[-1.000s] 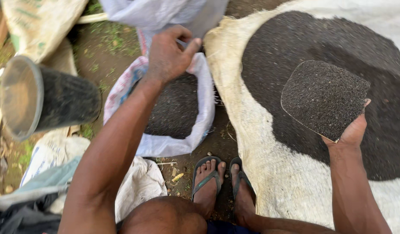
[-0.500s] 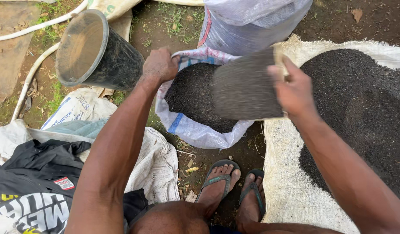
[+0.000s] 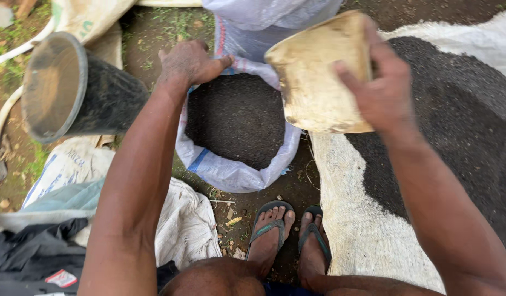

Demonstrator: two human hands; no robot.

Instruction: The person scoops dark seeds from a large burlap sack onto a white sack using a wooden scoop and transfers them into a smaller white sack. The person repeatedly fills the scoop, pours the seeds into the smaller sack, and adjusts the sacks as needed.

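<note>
My left hand (image 3: 188, 63) grips the far rim of a white woven sack (image 3: 225, 172) and holds its mouth open. Fine dark grain (image 3: 236, 118) fills the sack. My right hand (image 3: 380, 87) holds a flat yellowish scoop (image 3: 317, 77) tipped over the sack's right edge, its underside facing me. No grain shows on the scoop. To the right a wide heap of the same dark grain (image 3: 455, 126) lies spread on a white cloth (image 3: 351, 225).
A black bucket (image 3: 72, 87) lies on its side at the left. Empty sacks (image 3: 72, 164) and dark clothing (image 3: 28, 257) lie at the lower left. My feet in flip-flops (image 3: 288, 230) stand on bare soil between sack and cloth. Another white bag (image 3: 269, 11) stands behind.
My right hand carried the scoop, loaded with grain, from over the heap leftward to the sack and tipped it; its underside now faces up. My left hand stayed on the sack rim.
</note>
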